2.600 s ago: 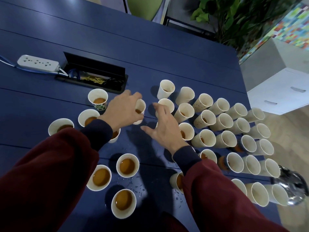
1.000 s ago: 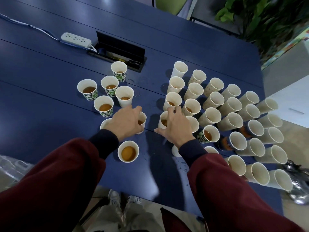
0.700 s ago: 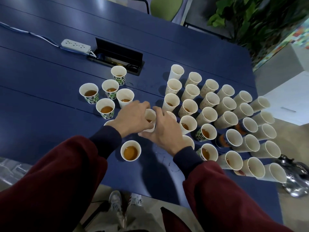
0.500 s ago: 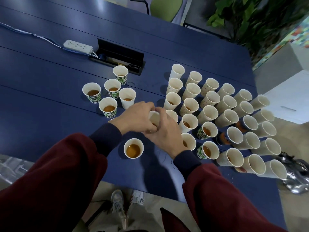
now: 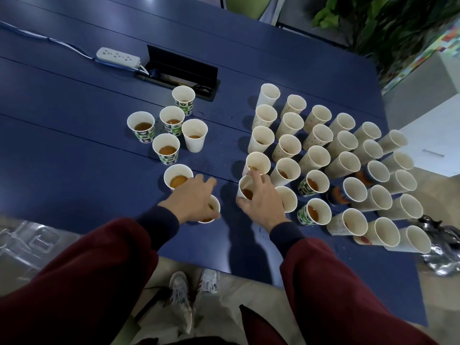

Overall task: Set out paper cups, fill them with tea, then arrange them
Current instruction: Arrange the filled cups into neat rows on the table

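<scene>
Many white paper cups stand on the blue table [image 5: 74,158]. A small left group [image 5: 166,148] holds tea, and a large grid of cups [image 5: 343,165] fills the right side, some with tea. My left hand [image 5: 191,200] reaches down over a tea-filled cup [image 5: 211,216] near the front edge, its fingers curled round the rim. Another filled cup [image 5: 178,176] stands just behind that hand. My right hand [image 5: 261,200] grips a tea-filled cup [image 5: 244,190] at the grid's near left corner, thumb on one side and fingers over the rim.
A shiny metal kettle [image 5: 438,245] sits at the right edge beside the grid. A white power strip [image 5: 117,56] and an open black cable box [image 5: 181,68] lie at the back. Clear plastic packaging [image 5: 25,245] lies at the left, below the table's front edge. Water drops spot the table.
Half a second ago both hands met on one cup in the middle. They have now drawn apart, the left onto a front cup and the right onto the grid's corner cup.
</scene>
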`<state>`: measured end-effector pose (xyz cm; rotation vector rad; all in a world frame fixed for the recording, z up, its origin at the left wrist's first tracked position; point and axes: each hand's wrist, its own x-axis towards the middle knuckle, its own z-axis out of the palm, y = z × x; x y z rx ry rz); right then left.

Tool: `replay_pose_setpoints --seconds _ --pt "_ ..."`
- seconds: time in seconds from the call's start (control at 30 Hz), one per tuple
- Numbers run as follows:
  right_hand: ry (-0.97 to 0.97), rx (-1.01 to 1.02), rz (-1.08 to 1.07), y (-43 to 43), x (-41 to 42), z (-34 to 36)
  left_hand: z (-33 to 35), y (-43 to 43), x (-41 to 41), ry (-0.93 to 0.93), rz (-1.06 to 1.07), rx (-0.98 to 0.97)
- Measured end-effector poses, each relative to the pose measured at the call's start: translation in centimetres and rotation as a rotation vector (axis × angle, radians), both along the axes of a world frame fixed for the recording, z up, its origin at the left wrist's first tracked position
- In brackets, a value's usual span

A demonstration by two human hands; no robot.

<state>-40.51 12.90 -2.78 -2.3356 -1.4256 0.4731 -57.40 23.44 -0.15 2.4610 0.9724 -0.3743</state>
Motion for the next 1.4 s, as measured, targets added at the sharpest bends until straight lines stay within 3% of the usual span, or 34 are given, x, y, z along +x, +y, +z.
replay_pose_setpoints --seconds 0.43,0.73,0.9,1.0,1.27,1.4 --pt "-0.015 -0.083 -0.019 -0.2 -0.2 -0.8 -0.9 -1.1 -0.3 0.043 -0.062 0.047" --pt "-0.282 -0.079 -0.095 -0.5 -1.9 4.5 3.6 2.9 0.1 -0.188 0.099 -0.002" --pt "-0.094 0.149 0.056 1.5 -2.9 7.0 7.7 4.5 1.2 -0.309 0.111 0.057" --pt "-0.122 0.216 0.049 3.0 -3.1 8.3 9.6 4.8 2.4 -0.329 0.054 0.08" --pt "-0.148 0.258 0.138 8.6 -0.2 11.6 13.6 8.0 5.5 -0.34 0.092 0.03" --pt "-0.095 0.234 0.138 11.7 1.5 11.7 13.7 11.0 5.5 -0.452 0.161 -0.161"
